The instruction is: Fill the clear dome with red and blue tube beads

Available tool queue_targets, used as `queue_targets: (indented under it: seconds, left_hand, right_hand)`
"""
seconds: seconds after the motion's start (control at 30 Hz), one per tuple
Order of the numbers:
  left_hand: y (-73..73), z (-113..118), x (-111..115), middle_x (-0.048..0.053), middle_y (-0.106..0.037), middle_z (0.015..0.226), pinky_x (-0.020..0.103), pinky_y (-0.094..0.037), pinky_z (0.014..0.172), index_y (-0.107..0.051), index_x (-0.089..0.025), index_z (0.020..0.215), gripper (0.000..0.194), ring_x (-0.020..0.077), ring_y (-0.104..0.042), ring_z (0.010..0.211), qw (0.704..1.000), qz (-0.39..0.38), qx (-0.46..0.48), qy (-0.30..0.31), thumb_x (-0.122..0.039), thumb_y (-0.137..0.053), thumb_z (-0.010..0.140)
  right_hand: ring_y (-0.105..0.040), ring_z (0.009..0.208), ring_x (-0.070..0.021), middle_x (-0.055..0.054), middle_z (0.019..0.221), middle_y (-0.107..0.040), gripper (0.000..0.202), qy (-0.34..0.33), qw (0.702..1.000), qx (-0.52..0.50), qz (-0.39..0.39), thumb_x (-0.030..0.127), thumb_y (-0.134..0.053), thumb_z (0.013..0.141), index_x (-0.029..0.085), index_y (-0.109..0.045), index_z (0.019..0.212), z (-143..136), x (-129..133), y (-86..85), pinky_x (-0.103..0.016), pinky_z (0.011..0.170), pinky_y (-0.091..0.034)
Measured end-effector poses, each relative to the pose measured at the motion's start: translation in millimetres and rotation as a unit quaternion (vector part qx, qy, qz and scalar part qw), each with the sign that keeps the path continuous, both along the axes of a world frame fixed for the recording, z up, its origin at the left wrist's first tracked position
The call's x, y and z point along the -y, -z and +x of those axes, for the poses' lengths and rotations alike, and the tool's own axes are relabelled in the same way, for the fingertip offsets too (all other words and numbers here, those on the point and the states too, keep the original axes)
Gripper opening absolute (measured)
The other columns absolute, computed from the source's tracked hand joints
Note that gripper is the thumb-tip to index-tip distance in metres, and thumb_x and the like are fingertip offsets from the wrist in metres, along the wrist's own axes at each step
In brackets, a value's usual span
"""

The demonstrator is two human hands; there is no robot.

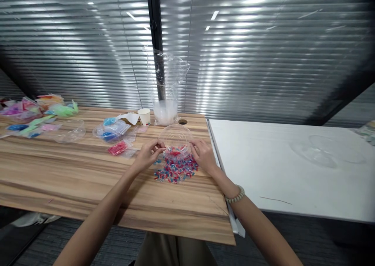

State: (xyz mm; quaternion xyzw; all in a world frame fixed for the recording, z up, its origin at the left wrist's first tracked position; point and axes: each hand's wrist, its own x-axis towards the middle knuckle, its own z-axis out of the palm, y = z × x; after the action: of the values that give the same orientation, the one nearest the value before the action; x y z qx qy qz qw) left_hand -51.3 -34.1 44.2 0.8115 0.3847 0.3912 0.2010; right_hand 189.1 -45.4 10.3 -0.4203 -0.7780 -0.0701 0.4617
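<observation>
Between my two hands is a clear round plastic bowl [175, 135], tilted with its opening toward me. My left hand [150, 153] pinches its left rim, and my right hand [204, 154] grips the right rim. Small red and blue tube-shaped pieces [177, 168] lie in a loose pile on the wooden table just below the bowl. Some red pieces show in or through the clear bowl's lower part; I cannot tell which. A beaded bracelet [236, 195] circles my right wrist.
A bag of red pieces [117, 148] and a clear container with blue packets [109, 132] lie to the left. Behind stand a paper cup [144, 116] and a tall clear bag with white contents [165, 111]. A white table [263, 172] adjoins on the right, with clear plastic lids [315, 153].
</observation>
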Motion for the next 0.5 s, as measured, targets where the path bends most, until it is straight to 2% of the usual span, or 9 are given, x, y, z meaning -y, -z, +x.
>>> queue_targets:
  seconds: [0.2, 0.5]
  left_hand:
    - [-0.2, 1.1, 0.0, 0.0, -0.057, 0.074, 0.021, -0.038, 0.059, -0.054, -0.016, 0.079, 0.011, 0.0101, -0.05, 0.063, 0.999, 0.041, -0.029, -0.004, -0.025, -0.051, 0.085]
    - [7.2, 2.8, -0.3, 0.005, -0.056, 0.092, 0.024, -0.041, 0.072, -0.055, -0.018, 0.084, 0.015, 0.0139, -0.054, 0.084, 0.987, 0.109, -0.114, 0.012, -0.02, -0.042, 0.089]
  right_hand:
    - [-0.058, 0.086, -0.0212, -0.008, 0.09, -0.064, 0.019, 0.003, 1.0, 0.0, -0.004, 0.017, -0.041, 0.088, 0.018, -0.058, 0.097, -0.6, 1.0, -0.3, -0.037, 0.076, -0.049]
    - [-0.057, 0.085, -0.0218, -0.008, 0.089, -0.064, 0.019, 0.013, 1.0, 0.004, -0.001, 0.017, -0.041, 0.088, 0.017, -0.057, 0.098, 0.1, -0.2, 2.9, -0.037, 0.075, -0.048]
